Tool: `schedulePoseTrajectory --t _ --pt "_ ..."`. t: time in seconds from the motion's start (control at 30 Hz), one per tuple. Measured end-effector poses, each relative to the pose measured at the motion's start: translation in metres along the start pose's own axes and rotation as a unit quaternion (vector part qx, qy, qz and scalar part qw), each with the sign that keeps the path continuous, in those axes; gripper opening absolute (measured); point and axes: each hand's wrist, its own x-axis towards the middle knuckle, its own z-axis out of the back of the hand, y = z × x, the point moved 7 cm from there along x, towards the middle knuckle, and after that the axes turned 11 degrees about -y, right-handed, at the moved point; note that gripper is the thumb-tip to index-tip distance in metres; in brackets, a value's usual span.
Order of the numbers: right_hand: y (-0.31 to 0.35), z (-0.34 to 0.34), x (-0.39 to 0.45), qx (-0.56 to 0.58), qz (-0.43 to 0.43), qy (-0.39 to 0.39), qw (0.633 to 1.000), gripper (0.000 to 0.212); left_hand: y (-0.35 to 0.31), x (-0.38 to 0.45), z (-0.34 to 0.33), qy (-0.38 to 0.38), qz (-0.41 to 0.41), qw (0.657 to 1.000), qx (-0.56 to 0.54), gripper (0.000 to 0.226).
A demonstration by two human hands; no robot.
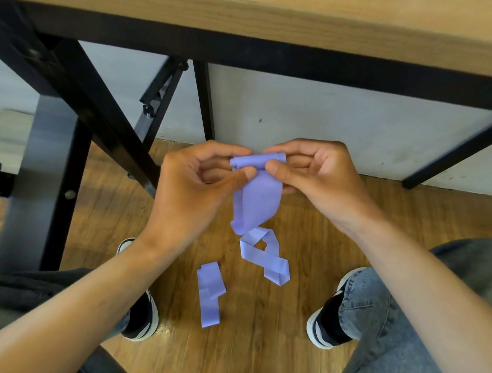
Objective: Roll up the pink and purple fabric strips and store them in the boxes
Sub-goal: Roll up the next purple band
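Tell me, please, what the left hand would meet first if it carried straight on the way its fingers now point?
The left hand points right, along the rolled end of the purple strip it pinches. It would probably meet the right hand first; their thumbs already nearly touch on the roll, though depth is unclear.

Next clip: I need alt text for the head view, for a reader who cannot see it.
Two hands, the left hand and right hand, pinch the rolled top end of a purple fabric strip below a wooden table's edge. The strip's tail lies in loose folds on the wood floor between the person's shoes.
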Motion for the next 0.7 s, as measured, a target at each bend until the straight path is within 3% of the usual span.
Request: schedulePoseTrajectory --t 0.23,0.7 --pt "0.0063 0.0018 -0.0001 -0.008 0.056 -0.010 0.998 0.027 0.0013 -0.0010 -0.0013 -0.006 -0.001 1.000 0.016 0.034" --pt "0.0035 0.0017 0.0002 0.000 0.034 -0.010 0.999 0.019 -0.0006 -0.0005 -0.0060 0.048 0.014 0.999 -0.007 0.035"
